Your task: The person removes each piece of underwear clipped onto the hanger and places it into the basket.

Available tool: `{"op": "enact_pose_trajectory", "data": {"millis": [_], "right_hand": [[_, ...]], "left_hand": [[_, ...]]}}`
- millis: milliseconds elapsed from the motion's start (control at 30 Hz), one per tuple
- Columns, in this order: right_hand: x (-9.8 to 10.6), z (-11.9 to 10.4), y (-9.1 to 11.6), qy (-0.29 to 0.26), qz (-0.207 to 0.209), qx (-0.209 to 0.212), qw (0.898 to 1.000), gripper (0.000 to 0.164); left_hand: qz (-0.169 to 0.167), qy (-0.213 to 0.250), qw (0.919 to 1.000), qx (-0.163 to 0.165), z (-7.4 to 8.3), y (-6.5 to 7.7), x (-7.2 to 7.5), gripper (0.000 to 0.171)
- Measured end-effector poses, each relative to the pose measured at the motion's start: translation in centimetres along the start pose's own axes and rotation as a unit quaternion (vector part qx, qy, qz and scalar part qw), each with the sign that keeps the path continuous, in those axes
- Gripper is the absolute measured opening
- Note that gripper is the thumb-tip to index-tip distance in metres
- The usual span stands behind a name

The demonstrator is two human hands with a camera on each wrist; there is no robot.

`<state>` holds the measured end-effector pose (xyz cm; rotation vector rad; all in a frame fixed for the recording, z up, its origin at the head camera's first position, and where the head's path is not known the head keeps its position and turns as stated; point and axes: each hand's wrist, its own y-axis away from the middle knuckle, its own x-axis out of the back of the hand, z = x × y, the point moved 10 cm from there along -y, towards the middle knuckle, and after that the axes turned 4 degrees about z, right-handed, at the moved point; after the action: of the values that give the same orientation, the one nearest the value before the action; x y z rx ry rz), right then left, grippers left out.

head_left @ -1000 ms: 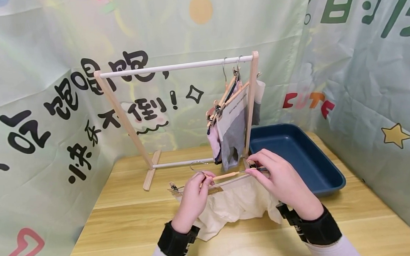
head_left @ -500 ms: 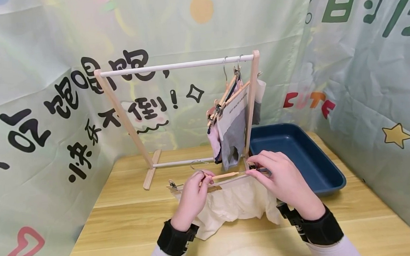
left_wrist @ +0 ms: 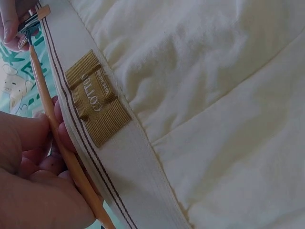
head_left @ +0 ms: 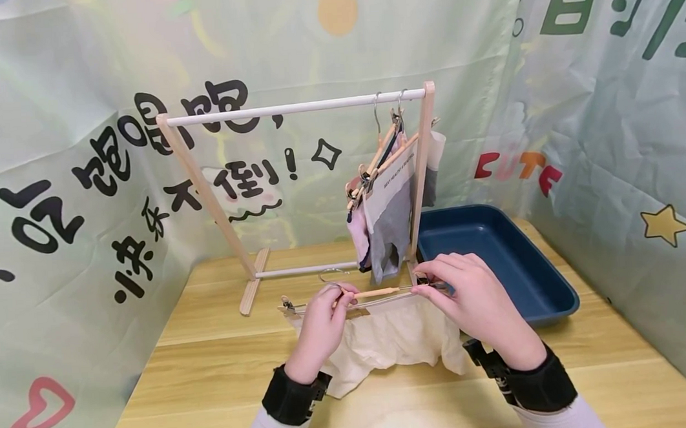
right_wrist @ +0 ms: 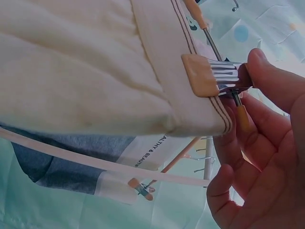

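Observation:
My left hand (head_left: 321, 325) pinches the bar of an orange clip hanger (head_left: 376, 293) close to its metal hook (head_left: 333, 276). Cream cloth shorts (head_left: 390, 341) hang from the hanger over the table, their striped waistband along the bar. A brown label (left_wrist: 97, 98) is sewn on the waistband in the left wrist view. At the hanger's right end, my right hand (head_left: 478, 300) pinches the handles of a clip (right_wrist: 200, 75), whose orange pad lies over the waistband. Another clip (head_left: 287, 304) sits at the waistband's left end.
Behind the hands stands a wooden rack (head_left: 214, 201) with a white rail (head_left: 291, 108). Clothes on hangers, including a grey and white garment (head_left: 392, 211), hang at its right end. A dark blue tray (head_left: 508, 263) lies on the table to the right.
Both hands keep their hold on the hanger and clip, nearly still. The shorts' lower edge has risen slightly in the head view.

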<state>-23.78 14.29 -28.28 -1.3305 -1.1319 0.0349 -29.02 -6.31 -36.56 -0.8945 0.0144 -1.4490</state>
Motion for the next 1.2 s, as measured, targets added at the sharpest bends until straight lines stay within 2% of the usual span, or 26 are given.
{"op": "enact_pose_trajectory", "data": {"millis": [633,1200], "right_hand": [[0.13,-0.24,-0.05,-0.003,0.006,0.007,1.000,0.021],[0.18,-0.59,-0.20,-0.002,0.025,0.012,1.000,0.020]], "left_hand": [[0.001,-0.010,0.9998,-0.019,0.23,0.03,0.15,0.016],[0.004,-0.015,0.9997,-0.020,0.46,0.05,0.39,0.015]]}}
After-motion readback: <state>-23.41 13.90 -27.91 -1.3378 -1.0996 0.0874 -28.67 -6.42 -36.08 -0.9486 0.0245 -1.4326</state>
